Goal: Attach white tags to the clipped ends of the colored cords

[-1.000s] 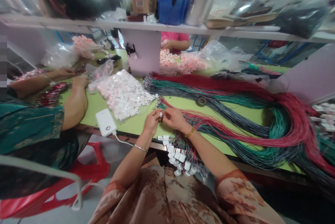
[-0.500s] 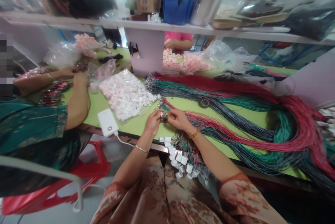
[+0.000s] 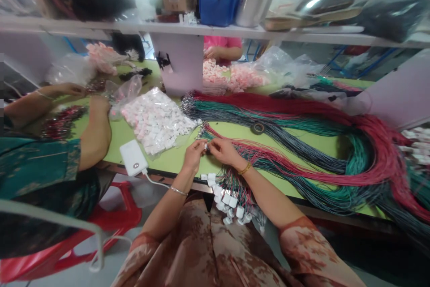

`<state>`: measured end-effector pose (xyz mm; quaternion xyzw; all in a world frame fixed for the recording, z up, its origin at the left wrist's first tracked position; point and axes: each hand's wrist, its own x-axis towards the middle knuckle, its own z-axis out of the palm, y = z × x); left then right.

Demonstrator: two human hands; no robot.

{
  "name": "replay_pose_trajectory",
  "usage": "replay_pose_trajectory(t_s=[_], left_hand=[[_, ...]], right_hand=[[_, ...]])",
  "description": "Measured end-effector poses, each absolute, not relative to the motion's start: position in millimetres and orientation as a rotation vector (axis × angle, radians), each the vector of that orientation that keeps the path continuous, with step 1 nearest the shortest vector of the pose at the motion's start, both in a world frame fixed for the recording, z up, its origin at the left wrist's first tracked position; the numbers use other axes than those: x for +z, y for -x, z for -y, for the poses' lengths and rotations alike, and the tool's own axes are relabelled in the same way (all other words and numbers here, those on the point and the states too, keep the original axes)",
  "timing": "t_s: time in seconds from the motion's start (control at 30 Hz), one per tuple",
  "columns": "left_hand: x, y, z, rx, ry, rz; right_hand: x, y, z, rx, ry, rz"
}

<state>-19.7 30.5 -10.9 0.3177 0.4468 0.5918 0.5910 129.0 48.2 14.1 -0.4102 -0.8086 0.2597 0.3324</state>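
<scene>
My left hand (image 3: 194, 154) pinches a small white connector housing (image 3: 206, 146) over the table's front edge. Close against it, my right hand (image 3: 222, 150) has its fingers pressed together at the connector; the thin wire that seems to be in them is too small to make out clearly. Beneath my right hand, finished white connectors (image 3: 228, 199) on red, green and black wires hang over the edge. A bundle of loose wires (image 3: 268, 155) with metal ends runs off to the right. Behind my left hand lies a clear bag of white connector housings (image 3: 156, 121).
A white power bank (image 3: 133, 158) with a cable lies left of my hands. A roll of black tape (image 3: 258, 128) sits among thicker wire bundles (image 3: 285, 108). At left, a co-worker's arm (image 3: 97, 126) rests on the table. Overhead runs a shelf with a blue bin (image 3: 219, 7).
The whole view has shifted slightly, so things appear a little further left. My hands stay together at the white connector, with only small finger movement.
</scene>
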Motion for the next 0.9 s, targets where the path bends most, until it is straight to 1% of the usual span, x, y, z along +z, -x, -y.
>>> replay_pose_trajectory(t_s=[0.2, 0.3, 0.37, 0.43, 0.5, 0.57, 0.63, 0.67, 0.7, 0.77, 0.83, 0.9], left_hand=[[-11.7, 20.8, -32.1, 1.389, -0.794, -1.05], [-6.0, 21.8, -27.5, 1.422, -0.939, -1.148], [1.9, 16.4, -15.3, 1.52, -1.205, -1.199], [9.8, 2.2, 6.1, 1.53, -1.682, -1.049], [14.9, -19.8, 33.0, 1.292, -2.185, -0.616], [16.6, -42.7, 57.7, 0.926, -2.53, -0.253], [17.0, -57.2, 70.9, 0.73, -2.663, -0.103], [17.5, -58.6, 71.2, 0.713, -2.674, -0.116], [18.4, -55.2, 66.8, 0.741, -2.658, -0.189], [22.0, -34.6, 45.6, 0.87, -2.58, -0.498], [26.7, 0.3, 13.4, 0.975, -2.475, -1.072], [30.1, 39.4, -20.6, 0.912, -2.306, -1.709]], right_hand=[[15.0, -124.7, -44.1, 0.624, 1.097, 2.12], [16.3, -129.4, -48.6, 0.746, 1.084, 2.111], [17.5, -136.8, -56.5, 0.891, 1.091, 2.04], [17.5, -143.5, -64.6, 0.974, 1.119, 1.967], [15.4, -145.5, -68.9, 0.963, 1.137, 1.998], [11.3, -142.1, -67.6, 0.86, 1.173, 2.131], [6.4, -135.7, -62.5, 0.683, 1.26, 2.27], [4.0, -132.6, -59.6, 0.596, 1.31, 2.32], [1.8, -130.0, -57.1, 0.527, 1.354, 2.356], [-1.7, -126.6, -53.7, 0.461, 1.412, 2.41], [-3.7, -125.0, -52.4, 0.41, 1.438, 2.435], [-3.5, -124.2, -51.9, 0.343, 1.436, 2.434]])
